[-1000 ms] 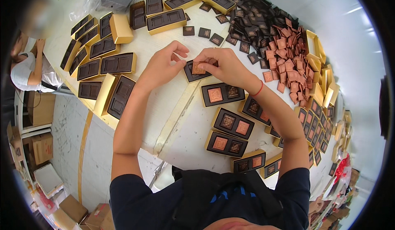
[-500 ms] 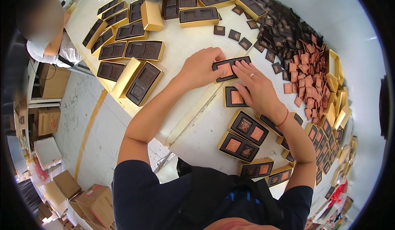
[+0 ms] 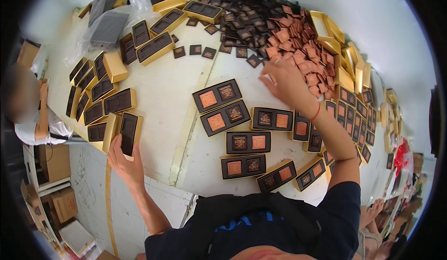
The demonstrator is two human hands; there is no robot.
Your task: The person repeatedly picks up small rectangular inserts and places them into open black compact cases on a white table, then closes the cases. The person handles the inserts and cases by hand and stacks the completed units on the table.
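My left hand (image 3: pixel 125 164) is closed on the near end of a gold box with an empty black two-well insert (image 3: pixel 128 132), at the table's left edge. A gold lid (image 3: pixel 111 129) leans beside that box. My right hand (image 3: pixel 291 85) hovers at the near edge of a heap of copper-coloured squares (image 3: pixel 291 29), thumb and fingers apart, with nothing visible between them. Nearer to me, two boxes lie side by side, the far box (image 3: pixel 217 95) and the near box (image 3: pixel 225 117). Each holds one copper square and one dark brown square.
Black squares (image 3: pixel 251 22) are heaped at the back. Empty boxes (image 3: pixel 119 101) crowd the left side; filled boxes (image 3: pixel 248 142) spread along the near right. Gold lids (image 3: pixel 344 76) stack at the far right. A co-worker (image 3: pixel 39 115) is at the left; another person's hands (image 3: pixel 372 211) show at lower right.
Both hands have let go of the box at the middle. My left hand has gone left onto an empty box, my right hand to the copper heap. The view has turned too.
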